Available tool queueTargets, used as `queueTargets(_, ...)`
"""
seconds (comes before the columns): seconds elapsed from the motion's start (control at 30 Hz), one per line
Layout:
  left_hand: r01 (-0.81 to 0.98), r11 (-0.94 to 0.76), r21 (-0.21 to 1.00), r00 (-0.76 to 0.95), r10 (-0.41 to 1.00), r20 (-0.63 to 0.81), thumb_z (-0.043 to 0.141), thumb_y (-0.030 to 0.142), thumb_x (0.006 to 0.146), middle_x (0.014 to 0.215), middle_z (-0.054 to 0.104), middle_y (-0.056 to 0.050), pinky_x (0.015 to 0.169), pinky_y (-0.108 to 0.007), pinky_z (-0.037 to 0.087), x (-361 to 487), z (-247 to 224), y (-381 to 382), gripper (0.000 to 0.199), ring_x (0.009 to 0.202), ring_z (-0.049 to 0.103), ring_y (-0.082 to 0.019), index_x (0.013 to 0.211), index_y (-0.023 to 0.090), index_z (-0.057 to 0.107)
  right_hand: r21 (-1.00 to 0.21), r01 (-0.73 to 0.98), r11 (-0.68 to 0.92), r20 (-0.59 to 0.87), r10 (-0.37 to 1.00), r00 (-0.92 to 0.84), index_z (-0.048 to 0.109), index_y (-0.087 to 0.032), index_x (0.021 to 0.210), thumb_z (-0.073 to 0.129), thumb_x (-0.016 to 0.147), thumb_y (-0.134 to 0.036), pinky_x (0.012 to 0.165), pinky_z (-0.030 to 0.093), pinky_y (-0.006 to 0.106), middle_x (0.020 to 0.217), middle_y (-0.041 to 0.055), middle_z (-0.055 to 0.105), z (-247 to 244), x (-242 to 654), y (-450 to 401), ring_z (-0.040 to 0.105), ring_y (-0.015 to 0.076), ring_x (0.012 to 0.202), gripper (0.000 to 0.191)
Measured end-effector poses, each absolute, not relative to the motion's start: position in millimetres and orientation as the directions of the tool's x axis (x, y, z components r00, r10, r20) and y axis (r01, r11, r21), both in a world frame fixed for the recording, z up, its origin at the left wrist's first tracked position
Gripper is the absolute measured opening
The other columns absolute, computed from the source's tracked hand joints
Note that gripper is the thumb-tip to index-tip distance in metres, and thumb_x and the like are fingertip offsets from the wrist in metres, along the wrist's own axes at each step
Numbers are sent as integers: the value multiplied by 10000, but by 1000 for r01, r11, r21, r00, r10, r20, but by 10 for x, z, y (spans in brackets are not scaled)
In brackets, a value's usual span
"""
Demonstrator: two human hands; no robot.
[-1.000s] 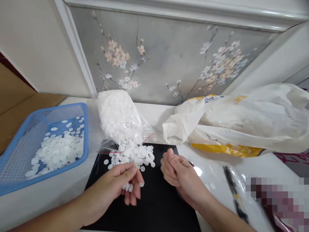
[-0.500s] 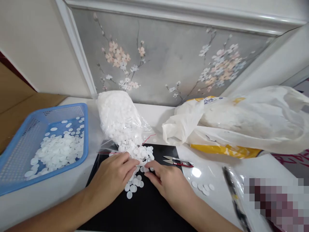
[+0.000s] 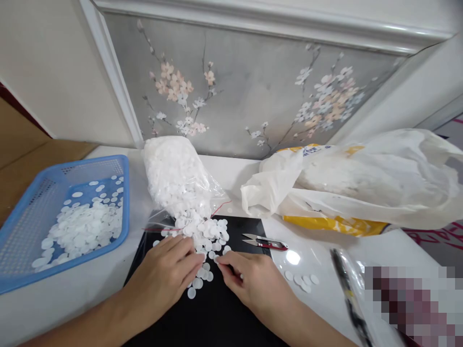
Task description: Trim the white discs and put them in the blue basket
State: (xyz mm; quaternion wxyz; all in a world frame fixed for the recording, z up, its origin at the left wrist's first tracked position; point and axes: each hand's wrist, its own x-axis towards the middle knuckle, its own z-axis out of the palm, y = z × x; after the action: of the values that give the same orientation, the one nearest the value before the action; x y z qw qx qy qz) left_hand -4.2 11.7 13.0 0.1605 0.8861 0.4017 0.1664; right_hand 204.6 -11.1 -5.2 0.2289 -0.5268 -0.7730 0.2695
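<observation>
A pile of small round white plastic discs (image 3: 208, 231) spills from the mouth of a clear zip bag (image 3: 175, 168) onto a black mat (image 3: 217, 318). My left hand (image 3: 168, 267) rests at the pile's left edge, its fingers closed, with the pale edge of a disc showing at the tips. Opposite it, my right hand (image 3: 253, 279) pinches a white disc (image 3: 216, 259) between thumb and forefinger. Several loose discs (image 3: 197, 283) lie on the mat between and below the hands.
On the left stands a blue plastic basket (image 3: 126, 207) with many discs inside. Thread snips (image 3: 265, 242) lie across the mat's right edge. Several discs (image 3: 298, 279) sit on the white table farther right. Behind them is a white and yellow plastic bag (image 3: 343, 193).
My hands have drawn slightly down the mat, toward me, away from the main pile. More discs show between them and the bag's mouth.
</observation>
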Motion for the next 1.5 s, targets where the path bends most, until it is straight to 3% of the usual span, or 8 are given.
queueTargets(0.17, 619, -161, 768, 424, 892, -155, 551, 374, 897, 717, 666, -10, 586, -254, 377, 21, 262, 61, 245, 652, 567, -163, 782, 230, 712, -929, 322, -183, -248, 953, -173, 674, -184, 702, 618, 830, -341, 486, 282, 233, 564, -40, 483, 79, 2031, -75, 379, 104, 517, 211)
queueTargets(0.37, 394, 340, 854, 353, 802, -482, 561, 486, 862, 705, 721, -35, 465, -241, 221, 80, 334, 52, 383, 468, 370, -86, 722, 164, 714, -858, -122, -499, -455, 848, -270, 598, -171, 656, 751, 711, -484, 420, 75, 246, 447, -125, 275, 137, 2020, -61, 122, 43, 415, 354)
queueTargets(0.63, 242, 480, 843, 366, 760, -537, 595, 449, 846, 708, 745, -64, 442, -231, 187, 80, 291, 54, 344, 404, 275, -45, 702, 140, 643, -763, -252, -595, -523, 798, -299, 606, -160, 724, 798, 666, -466, 405, 49, 235, 421, -146, 278, 105, 2002, -63, 106, 20, 388, 366)
queueTargets(0.83, 68, 582, 810, 417, 721, -554, 557, 226, 806, 858, 738, -71, 475, -207, 309, 123, 307, 37, 107, 555, 585, -105, 738, 153, 595, -759, -255, -599, -524, 795, -306, 600, -165, 715, 784, 673, -467, 397, 57, 225, 406, -147, 278, 131, 1977, -70, 103, 22, 385, 356)
queueTargets(0.93, -9, 635, 773, 464, 687, -559, 516, 269, 862, 858, 733, -86, 501, -210, 350, 143, 311, 6, 163, 624, 628, -132, 826, 148, 619, -821, -171, -544, -494, 829, -264, 611, -170, 714, 731, 727, -449, 396, 77, 222, 420, -135, 287, 152, 1963, -89, 117, 33, 393, 304)
queueTargets(1.1, -7, 663, 749, 480, 659, -579, 597, 450, 871, 771, 708, -57, 481, -186, 322, 151, 285, -38, 332, 559, 578, -87, 794, 130, 638, -952, 143, -271, -296, 934, -201, 698, -167, 754, 619, 821, -308, 485, 298, 220, 572, -34, 542, 154, 1935, -142, 382, 88, 513, 175)
queueTargets(1.27, 22, 634, 773, 489, 668, -561, 697, 412, 794, 676, 668, -15, 441, -178, 290, 177, 298, -41, 293, 506, 545, -72, 748, 124, 664, -916, 392, 84, 10, 982, -188, 734, -193, 801, 613, 830, -242, 440, 307, 207, 484, -74, 418, 83, 1935, -205, 390, 87, 444, 133)
queueTargets(1.5, -1, 615, 788, 471, 696, -543, 680, 387, 813, 599, 624, 5, 443, -169, 291, 171, 288, -31, 275, 484, 488, -57, 739, 122, 663, -811, 323, 488, 375, 857, -352, 734, -148, 931, 596, 908, -172, 537, 452, 177, 642, 10, 699, 49, 1982, -211, 600, 104, 532, 142)
